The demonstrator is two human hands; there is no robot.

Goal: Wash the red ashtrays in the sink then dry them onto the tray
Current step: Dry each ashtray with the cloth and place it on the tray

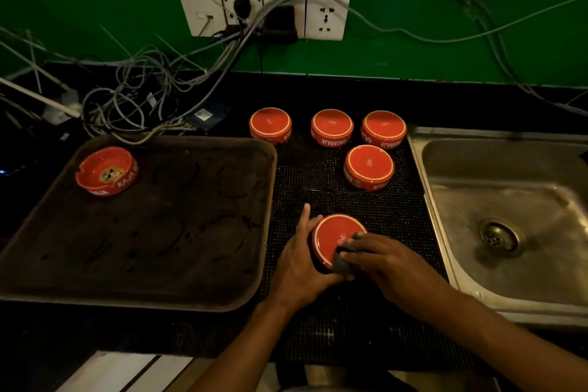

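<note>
Fingers (pixel 307 219) of the left hand (pixel 299 264) are curled around the left side of an upturned red ashtray (pixel 334 237), with the forefinger stretched up along its rim. It is gripped from the left and steadied on the dark studded mat (pixel 350 204). The right hand (pixel 385 261) is laid over the ashtray's near right edge, its fingers closed on a small grey cloth (pixel 342 259) that is pressed against the red base (only a corner of the cloth is seen under the fingertips).

Four more ashtrays are set upside down on the mat farther back: three in a row (pixel 270 124) (pixel 332 127) (pixel 383 128) and a fourth (pixel 369 166) just in front of the right pair. All four are well apart from the hands.

A brown tray (pixel 191 296) is placed to the left, just beside the mat, and one ashtray (pixel 107 170) is stood right way up in its far left corner. Ring marks are seen on the tray's surface.

A steel sink (pixel 445 200) with a round drain (pixel 498 237) is fitted to the right of the mat. Behind the counter, a green wall (pixel 413 51) is hung with a socket panel (pixel 264 14) and a tangle of grey cables (pixel 143 89), some of which are draped over the tray's far rim.
</note>
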